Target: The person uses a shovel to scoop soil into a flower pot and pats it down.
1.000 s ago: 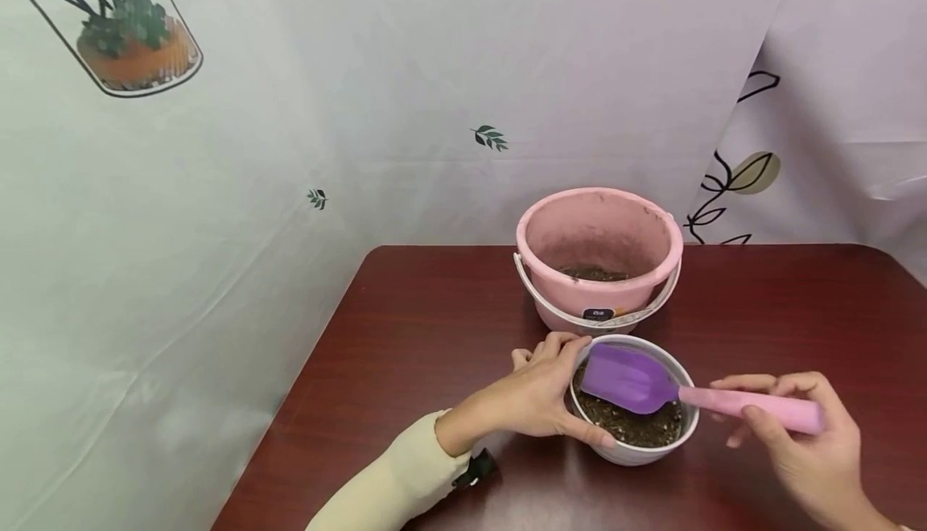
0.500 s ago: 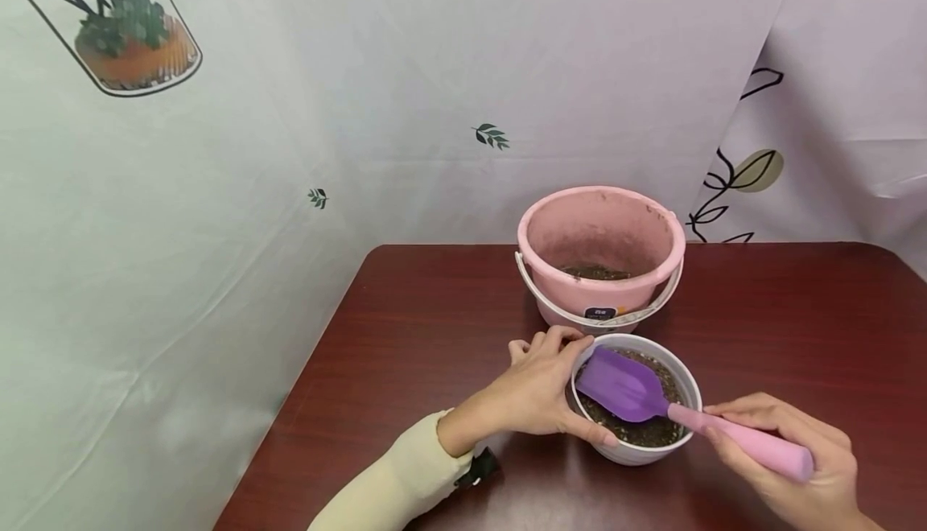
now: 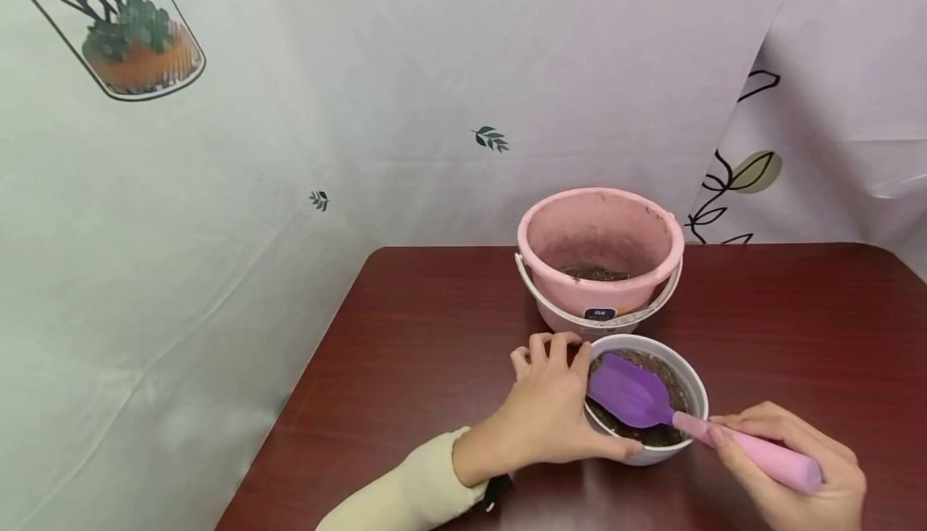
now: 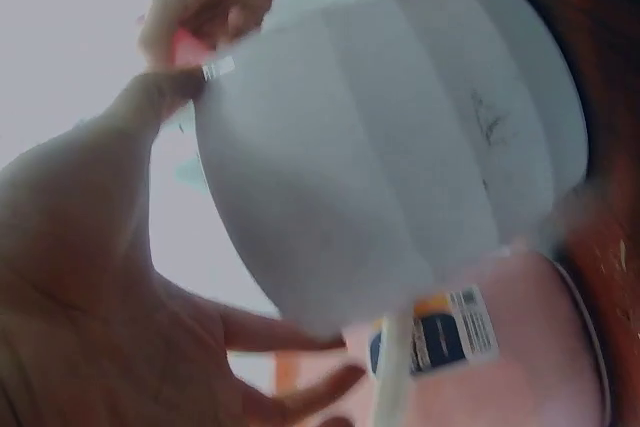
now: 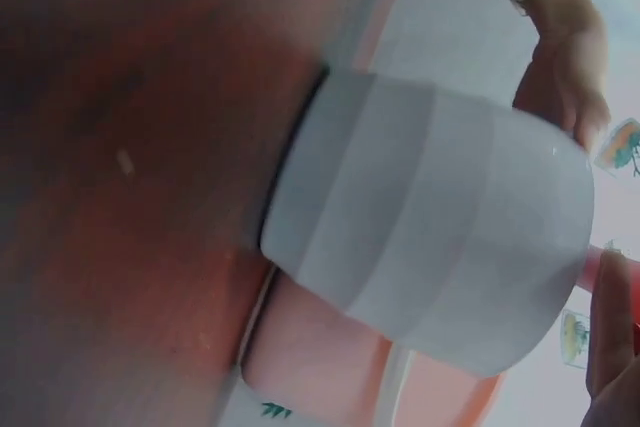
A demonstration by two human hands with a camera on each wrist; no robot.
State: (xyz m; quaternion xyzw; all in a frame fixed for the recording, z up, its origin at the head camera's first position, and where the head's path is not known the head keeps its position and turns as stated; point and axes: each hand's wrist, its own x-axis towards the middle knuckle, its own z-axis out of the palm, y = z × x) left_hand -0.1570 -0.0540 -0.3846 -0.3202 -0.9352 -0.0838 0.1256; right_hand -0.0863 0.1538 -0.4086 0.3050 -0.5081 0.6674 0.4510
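Observation:
A white round pot (image 3: 643, 456) with ridged sides holds dark soil (image 3: 661, 366). At its left side my left hand (image 3: 545, 414) spans the rim, thumb over the front and fingers toward the back. In the left wrist view, the thumb touches the rim of the pot (image 4: 380, 147), with the fingers spread. My right hand (image 3: 804, 463) grips the pink handle of a garden trowel (image 3: 633, 394). The trowel's purple blade lies over the soil inside the pot, hiding part of it. In the right wrist view, a right-hand finger (image 5: 612, 322) lies along the pink handle beside the pot.
Directly behind the pot stands a pink bucket (image 3: 594, 302) with a white handle and some soil inside. Both stand on a reddish-brown table (image 3: 434, 338). A pale printed sheet (image 3: 398, 96) hangs behind the table and along its left side.
The pot has shifted slightly right, with the left hand turning and moving right along with it. The right hand has lowered the trowel's handle end, and the handle now slants toward the lower right.

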